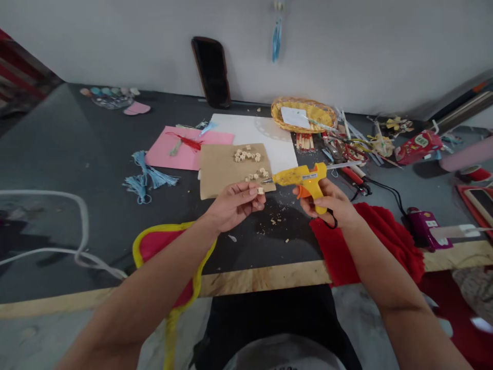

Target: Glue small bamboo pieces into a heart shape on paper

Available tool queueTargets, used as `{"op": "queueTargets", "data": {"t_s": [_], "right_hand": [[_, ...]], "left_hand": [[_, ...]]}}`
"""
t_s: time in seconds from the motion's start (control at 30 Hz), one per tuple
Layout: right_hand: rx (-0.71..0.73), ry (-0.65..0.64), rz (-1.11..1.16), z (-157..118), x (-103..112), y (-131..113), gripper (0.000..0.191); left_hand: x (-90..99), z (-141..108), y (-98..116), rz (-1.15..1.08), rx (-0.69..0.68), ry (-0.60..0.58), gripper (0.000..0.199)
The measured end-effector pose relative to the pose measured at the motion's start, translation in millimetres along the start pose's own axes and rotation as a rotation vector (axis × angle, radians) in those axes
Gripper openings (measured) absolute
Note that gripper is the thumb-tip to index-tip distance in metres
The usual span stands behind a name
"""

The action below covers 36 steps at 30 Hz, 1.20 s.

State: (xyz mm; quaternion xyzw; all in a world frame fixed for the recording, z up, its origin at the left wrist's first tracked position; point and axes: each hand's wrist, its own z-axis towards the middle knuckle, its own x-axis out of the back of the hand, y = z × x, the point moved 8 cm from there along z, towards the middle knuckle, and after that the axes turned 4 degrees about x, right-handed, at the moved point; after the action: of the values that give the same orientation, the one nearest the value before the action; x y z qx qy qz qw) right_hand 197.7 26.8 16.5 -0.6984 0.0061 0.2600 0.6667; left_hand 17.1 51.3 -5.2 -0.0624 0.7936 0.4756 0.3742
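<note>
A grey cloth shirt point(265, 354) with a rounded front carries small dark lettering point(287, 367), cut off and unreadable. Just beyond the shirt, a plain black fabric garment point(273, 311) covers the lap. On either side of the shirt, slim forearms point(385, 267), bare of cloth, taper toward the ungloved left hand point(239, 203) and ungloved right hand point(327, 200).

Free passage across tabletop point(96, 149) left of blue tassels point(157, 178), obstacles rightward: wicker basket point(319, 114), red carton point(418, 147).
</note>
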Motion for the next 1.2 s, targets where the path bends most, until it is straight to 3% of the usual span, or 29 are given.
{"op": "queueTargets", "data": {"t_s": [0.2,0.37,0.73,1.2], "right_hand": [[0.073,-0.069,-0.04,-2.0,-9.0,-4.9,0.025],[0.064,-0.144,-0.14,-4.4,-13.4,-2.6,0.029],[0.042,-0.145,-0.189,-4.7,-12.9,-1.2,0.03],[0.07,-0.15,-0.259,-4.0,-14.3,-5.5,0.034]], "left_hand": [[2.8,0.2,0.2,-0.029,0.003,0.015,0.025],[3.1,-0.2,1.9,-0.037,-0.017,0.027,0.025],[2.6,-0.4,1.7,-0.027,-0.025,0.023,0.018],[2.2,0.0,1.6,-0.041,-0.017,0.028,0.024]]}}
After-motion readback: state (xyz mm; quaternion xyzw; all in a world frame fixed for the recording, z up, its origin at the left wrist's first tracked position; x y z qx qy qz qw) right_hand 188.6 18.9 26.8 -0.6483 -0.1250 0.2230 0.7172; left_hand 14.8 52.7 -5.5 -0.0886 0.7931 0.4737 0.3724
